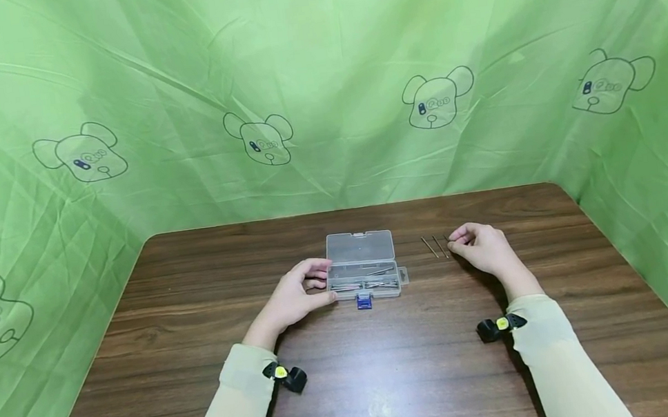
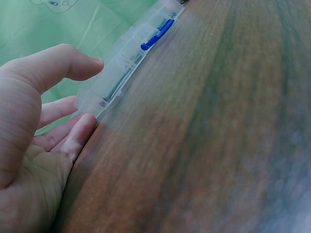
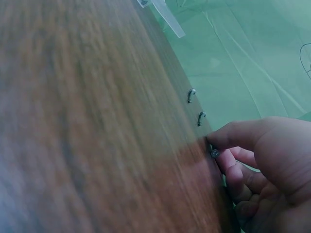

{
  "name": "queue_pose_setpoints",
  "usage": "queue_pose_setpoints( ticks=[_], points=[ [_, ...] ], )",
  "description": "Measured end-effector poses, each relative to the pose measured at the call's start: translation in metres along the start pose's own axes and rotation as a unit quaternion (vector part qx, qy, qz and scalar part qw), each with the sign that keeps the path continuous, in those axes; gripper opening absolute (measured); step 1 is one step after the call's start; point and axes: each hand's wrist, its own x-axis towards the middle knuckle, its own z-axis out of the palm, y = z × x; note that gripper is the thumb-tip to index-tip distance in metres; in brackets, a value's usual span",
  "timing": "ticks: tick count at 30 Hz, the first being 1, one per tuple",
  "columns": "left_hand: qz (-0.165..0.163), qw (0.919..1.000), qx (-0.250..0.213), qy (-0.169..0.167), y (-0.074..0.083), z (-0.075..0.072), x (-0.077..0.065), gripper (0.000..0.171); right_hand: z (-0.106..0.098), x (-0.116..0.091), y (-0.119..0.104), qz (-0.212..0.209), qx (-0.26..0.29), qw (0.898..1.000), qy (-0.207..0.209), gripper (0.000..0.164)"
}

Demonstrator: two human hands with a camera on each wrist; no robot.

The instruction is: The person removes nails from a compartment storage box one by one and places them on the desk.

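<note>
A clear plastic box stands on the table with its lid tipped back and a blue latch at the front. Thin metal nails lie in its compartments. At the box's left end, my left hand holds it, thumb by the front corner and fingers along the side. To the right of the box, two nails lie side by side on the wood. Beside them my right hand pinches a third nail between thumb and fingertips; its head shows, while most of the shaft is hidden.
The brown wooden table has rounded back corners. Green cloth printed with bear heads hangs behind it and along both sides. A hanging tab sticks out from the box's right end.
</note>
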Motion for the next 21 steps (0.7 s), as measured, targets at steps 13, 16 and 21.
queue_pose_setpoints(
  ticks=[13, 16, 21],
  points=[
    [-0.005, 1.0000, -0.003, 0.000, -0.0014, -0.0004, 0.0005, 0.067, -0.0002, 0.0003, -0.0009, 0.001, 0.003, 1.000, 0.000, 0.018],
    [-0.003, 1.0000, 0.000, -0.001, -0.0002, -0.0006, 0.0000, 0.067, -0.0001, 0.0005, -0.0001, 0.001, 0.004, 1.000, 0.000, 0.019],
    [0.003, 1.0000, 0.004, -0.001, 0.0020, -0.0004, -0.0008, 0.067, -0.0009, 0.0001, 0.0004, 0.005, 0.007, 1.000, -0.004, 0.021]
  ],
)
